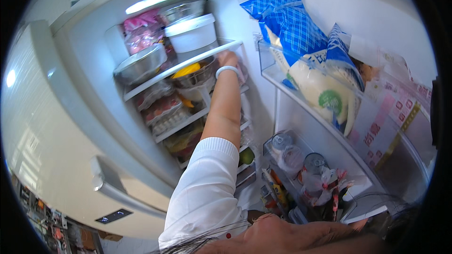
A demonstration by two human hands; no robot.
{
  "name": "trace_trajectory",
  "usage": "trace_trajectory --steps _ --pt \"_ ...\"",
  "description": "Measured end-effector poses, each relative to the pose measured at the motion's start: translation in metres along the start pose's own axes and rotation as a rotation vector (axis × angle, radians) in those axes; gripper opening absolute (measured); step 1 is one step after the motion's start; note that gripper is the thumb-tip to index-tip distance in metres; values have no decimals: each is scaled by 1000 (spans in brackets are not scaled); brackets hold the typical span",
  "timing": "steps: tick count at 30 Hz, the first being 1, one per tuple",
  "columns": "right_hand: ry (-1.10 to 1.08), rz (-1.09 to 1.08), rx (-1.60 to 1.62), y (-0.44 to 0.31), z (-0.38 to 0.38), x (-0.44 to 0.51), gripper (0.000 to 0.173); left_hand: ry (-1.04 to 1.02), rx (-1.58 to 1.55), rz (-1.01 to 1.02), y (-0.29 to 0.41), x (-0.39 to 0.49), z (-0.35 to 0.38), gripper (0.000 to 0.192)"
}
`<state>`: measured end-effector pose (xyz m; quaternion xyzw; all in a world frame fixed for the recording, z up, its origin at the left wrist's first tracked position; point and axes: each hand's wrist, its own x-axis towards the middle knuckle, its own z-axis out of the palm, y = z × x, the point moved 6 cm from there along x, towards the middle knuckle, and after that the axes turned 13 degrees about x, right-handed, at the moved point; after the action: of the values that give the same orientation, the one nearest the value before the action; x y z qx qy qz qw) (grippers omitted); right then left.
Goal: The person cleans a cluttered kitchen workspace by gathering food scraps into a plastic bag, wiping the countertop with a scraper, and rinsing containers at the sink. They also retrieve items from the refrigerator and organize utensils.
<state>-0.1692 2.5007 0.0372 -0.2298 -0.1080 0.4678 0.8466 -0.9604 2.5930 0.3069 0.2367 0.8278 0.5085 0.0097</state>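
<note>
My left arm, in a white short sleeve with a pale bangle at the wrist, reaches into an open refrigerator. My left hand (227, 58) is at the right end of the upper shelf (183, 70), beside a metal bowl (197, 77) with a yellow thing in it. The fingers are blurred and partly hidden, so I cannot tell whether they hold anything. Above the hand, a white lidded tub (192, 35) stands on the shelf, with a covered metal bowl (141, 61) to its left. My right hand is out of view.
The open door on the right carries a large blue and cream bag (300, 46) in its clear upper bin (300, 98). Cans (316, 162) and tied plastic bags stand in the lower bin. Egg trays (169, 120) fill a lower shelf. The left door (63, 141) has a protruding handle (116, 183).
</note>
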Motion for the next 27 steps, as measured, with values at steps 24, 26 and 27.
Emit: trace_trajectory --steps 24,26,27 --pt "107 -79 -60 10 -5 -18 78 252 378 242 3 76 1 43" --pt "110 -81 -64 10 -6 -19 78 249 386 245 4 75 2 43" --pt "110 -83 -62 9 -6 -19 78 246 389 246 4 74 2 43"
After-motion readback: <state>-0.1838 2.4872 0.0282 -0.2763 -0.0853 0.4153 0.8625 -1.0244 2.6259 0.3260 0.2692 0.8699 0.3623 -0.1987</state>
